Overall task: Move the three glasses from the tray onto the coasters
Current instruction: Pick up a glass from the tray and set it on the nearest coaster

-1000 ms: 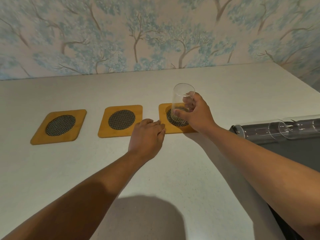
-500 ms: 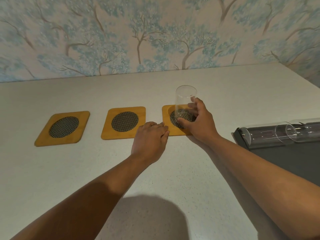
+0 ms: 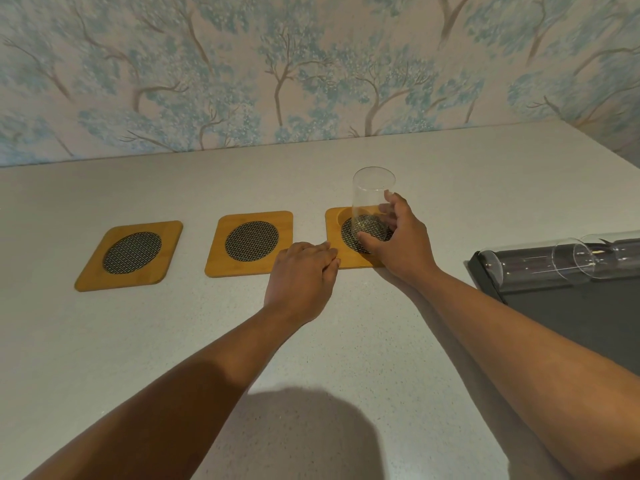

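Note:
Three bamboo coasters with dark mesh centres lie in a row: left coaster (image 3: 130,255), middle coaster (image 3: 250,242), right coaster (image 3: 334,216). A clear glass (image 3: 370,195) stands upright on the right coaster's mesh, and my right hand (image 3: 398,242) is wrapped around its lower part. My left hand (image 3: 301,275) rests palm down on the counter, its fingertips touching the right coaster's near-left edge. Two more clear glasses lie on their sides on the dark tray (image 3: 588,317) at the right: one glass (image 3: 530,268) nearer, the other glass (image 3: 616,254) behind it.
The pale speckled counter (image 3: 173,341) runs back to a wall (image 3: 311,64) with blue tree wallpaper. The tray sits at the counter's right side, cut off by the frame edge. My shadow falls on the near counter.
My right hand has lowered the glass from a tilted hold above the right coaster until it stands upright on the mesh. My left hand stayed at the coaster's edge.

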{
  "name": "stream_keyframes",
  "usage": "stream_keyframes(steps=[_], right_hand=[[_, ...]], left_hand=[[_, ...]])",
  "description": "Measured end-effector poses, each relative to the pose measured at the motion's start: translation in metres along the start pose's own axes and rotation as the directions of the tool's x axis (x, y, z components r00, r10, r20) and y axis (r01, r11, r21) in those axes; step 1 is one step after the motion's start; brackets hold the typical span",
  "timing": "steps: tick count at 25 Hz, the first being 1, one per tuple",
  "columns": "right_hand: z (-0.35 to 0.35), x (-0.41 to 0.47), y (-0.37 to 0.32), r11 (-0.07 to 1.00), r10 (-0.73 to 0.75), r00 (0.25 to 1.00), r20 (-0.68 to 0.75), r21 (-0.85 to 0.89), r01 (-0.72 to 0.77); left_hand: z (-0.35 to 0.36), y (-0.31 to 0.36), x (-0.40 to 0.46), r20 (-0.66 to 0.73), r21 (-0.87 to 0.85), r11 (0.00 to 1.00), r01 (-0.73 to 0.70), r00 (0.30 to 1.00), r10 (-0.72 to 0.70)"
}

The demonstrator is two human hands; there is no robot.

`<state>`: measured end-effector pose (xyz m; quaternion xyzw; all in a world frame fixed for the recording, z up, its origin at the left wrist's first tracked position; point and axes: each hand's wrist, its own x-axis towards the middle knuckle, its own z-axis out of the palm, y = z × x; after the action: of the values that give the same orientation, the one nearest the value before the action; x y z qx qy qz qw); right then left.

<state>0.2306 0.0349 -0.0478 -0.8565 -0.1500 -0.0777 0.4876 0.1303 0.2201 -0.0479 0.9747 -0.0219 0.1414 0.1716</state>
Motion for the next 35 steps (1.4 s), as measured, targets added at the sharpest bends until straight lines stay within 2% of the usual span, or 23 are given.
stream_keyframes(steps=[25,30,35], right_hand=[[0.002,0.0,0.0,1.0,-0.005,1.0,-0.024,-0.007,0.004],[-0.003,-0.012,-0.019,0.999,-0.052,0.995,-0.089,-0.021,0.05],[-0.037,-0.042,-0.05,0.977,-0.178,0.982,-0.064,-0.133,0.168]], left_hand=[[0.0,0.0,0.002,-0.011,0.017,0.999,-0.043,0.999,0.044],[0.002,0.0,0.003,-0.054,0.077,0.993,-0.094,0.994,0.098],[-0.004,0.009,-0.002,-0.101,0.213,0.948,-0.235,0.96,0.261]])
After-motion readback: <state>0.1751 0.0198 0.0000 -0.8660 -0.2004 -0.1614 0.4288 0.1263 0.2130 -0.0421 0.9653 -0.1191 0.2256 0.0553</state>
